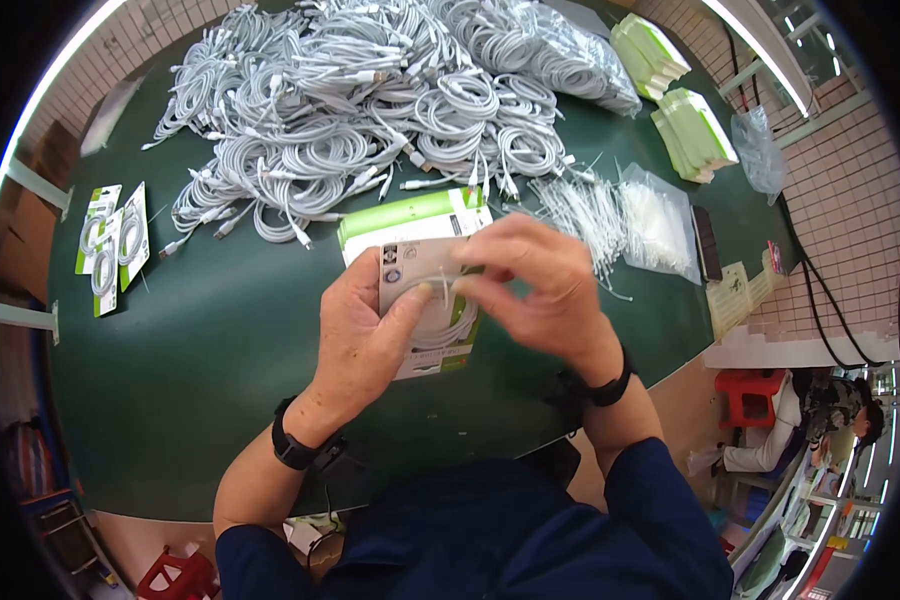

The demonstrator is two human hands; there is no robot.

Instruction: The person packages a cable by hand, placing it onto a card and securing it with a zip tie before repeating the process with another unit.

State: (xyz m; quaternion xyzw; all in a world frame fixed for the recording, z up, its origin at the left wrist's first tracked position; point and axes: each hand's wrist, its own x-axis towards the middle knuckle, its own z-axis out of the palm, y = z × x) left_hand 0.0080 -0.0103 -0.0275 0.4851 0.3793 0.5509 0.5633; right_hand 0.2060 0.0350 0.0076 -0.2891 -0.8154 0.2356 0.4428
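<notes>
My left hand (362, 335) grips a white and green packaging card (415, 252) above the near middle of the table, its thumb pressed on the front. A coiled white cable (460, 328) lies against that card. Around the coil's upper part runs a thin white cable tie (445, 284). At the card's right edge, my right hand (545, 285) is closed in a pinch by the tie, blurred a little by motion. Just beyond the hands lies a stack of green and white cards (410, 212), partly covered by the held card.
A big heap of coiled cables (340, 110) fills the far side, beside a clear bag of cables (550, 50). Loose cable ties (585, 220) and a bag of ties (660, 225) lie right. Card stacks (692, 135) stand far right; carded cables (110, 240) lie left.
</notes>
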